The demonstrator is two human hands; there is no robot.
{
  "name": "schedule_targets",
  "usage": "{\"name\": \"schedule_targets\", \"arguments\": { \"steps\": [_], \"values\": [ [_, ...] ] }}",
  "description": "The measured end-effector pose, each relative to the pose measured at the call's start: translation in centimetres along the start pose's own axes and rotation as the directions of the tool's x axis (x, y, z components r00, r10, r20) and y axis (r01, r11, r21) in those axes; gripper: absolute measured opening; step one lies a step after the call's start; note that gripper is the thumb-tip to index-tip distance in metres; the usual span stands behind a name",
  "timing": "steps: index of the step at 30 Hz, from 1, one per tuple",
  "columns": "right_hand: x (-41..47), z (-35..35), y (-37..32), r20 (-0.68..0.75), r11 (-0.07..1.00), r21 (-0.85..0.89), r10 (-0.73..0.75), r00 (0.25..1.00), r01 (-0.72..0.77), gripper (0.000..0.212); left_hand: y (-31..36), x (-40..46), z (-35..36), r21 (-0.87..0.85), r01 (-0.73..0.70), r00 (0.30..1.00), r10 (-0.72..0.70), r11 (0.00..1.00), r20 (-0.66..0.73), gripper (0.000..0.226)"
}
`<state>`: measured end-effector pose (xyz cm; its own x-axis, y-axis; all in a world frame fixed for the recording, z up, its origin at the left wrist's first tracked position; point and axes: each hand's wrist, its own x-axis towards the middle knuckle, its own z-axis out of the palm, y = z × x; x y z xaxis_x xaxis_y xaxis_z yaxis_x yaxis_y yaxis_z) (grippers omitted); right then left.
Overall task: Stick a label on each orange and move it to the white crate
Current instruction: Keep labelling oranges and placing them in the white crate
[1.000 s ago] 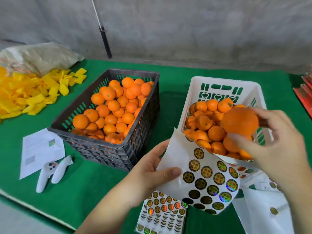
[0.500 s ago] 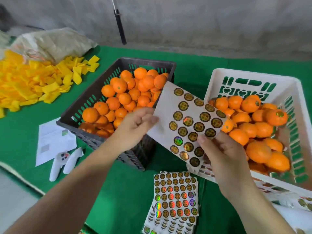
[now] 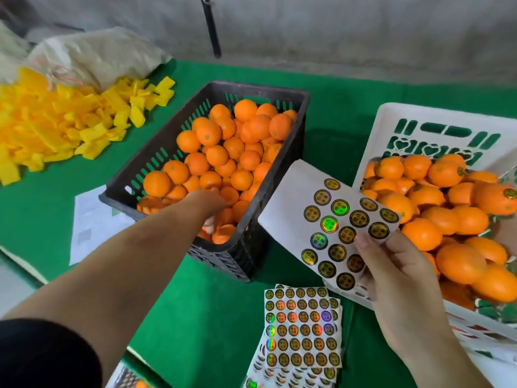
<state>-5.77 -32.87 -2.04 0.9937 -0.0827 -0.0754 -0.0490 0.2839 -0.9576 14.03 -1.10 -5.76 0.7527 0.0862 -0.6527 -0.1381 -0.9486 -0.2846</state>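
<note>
Inside black crate [image 3: 268,208]: left hand [image 3: 212,208] reaching among oranges [image 3: 232,152].

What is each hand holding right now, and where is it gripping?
The right hand pinches the sticker sheet at its near edge. The left hand reaches among the oranges in the black crate; whether it grips one cannot be told.

We read this as a small fruit-packing workspace: green cloth table [image 3: 218,317] against a bare grey wall [image 3: 335,32], black crate [image 3: 251,247] and white crate [image 3: 391,119] full of oranges, stacked label sheets [image 3: 302,329], heap of yellow packing pieces [image 3: 56,127].
</note>
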Motion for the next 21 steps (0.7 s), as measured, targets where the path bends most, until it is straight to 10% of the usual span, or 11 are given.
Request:
{"name": "schedule_targets", "arguments": {
  "steps": [4, 6, 8, 10, 13, 17, 21],
  "values": [
    [-1.1, -0.6, -0.7, -0.064, 1.0, 0.019, 0.016, 0.998, -0.015, 0.037, -1.4, -4.4, -1.5, -0.522, -0.203, 0.917, -0.027, 0.828, -0.399, 0.056],
    [-1.8, -0.6, -1.2, -0.073, 0.999, 0.036, 0.003, 0.997, -0.001, 0.038, -1.0, -8.2, -1.1, -0.867, -0.383, 0.891, -0.122, 0.318, -0.438, 0.061],
    [-2.4, -0.4, -1.7, -0.076, 0.998, 0.056, -0.023, 0.997, 0.027, 0.038, 0.6, -12.4, 0.0, -0.85, -0.436, 0.887, 0.016, -0.295, -0.461, 0.081],
    [-3.2, -0.4, -2.3, -0.067, 0.998, 0.052, -0.035, 0.997, 0.039, 0.035, 2.9, -15.6, 1.7, -0.712, -0.382, 0.783, 0.203, -0.589, -0.588, 0.094],
    [-4.5, -1.1, -3.0, -0.028, 1.0, -0.003, -0.025, 0.999, 0.025, 0.035, 6.1, -18.1, 4.6, -0.539, -0.362, 0.65, 0.209, -0.76, -0.731, 0.083],
    [-6.5, -1.8, -4.1, 0.022, 0.993, -0.08, -0.082, 0.996, 0.083, 0.045, 8.1, -18.8, 7.7, -0.567, -0.333, 0.601, 0.293, -0.754, -0.743, 0.082],
    [-8.6, -0.5, -4.3, -0.159, 0.739, -0.625, -0.434, 0.887, 0.25, 0.057, 10.0, -19.0, 9.9, -0.618, -0.294, 0.542, 0.405, -0.73, -0.736, 0.061]
  ]
}}
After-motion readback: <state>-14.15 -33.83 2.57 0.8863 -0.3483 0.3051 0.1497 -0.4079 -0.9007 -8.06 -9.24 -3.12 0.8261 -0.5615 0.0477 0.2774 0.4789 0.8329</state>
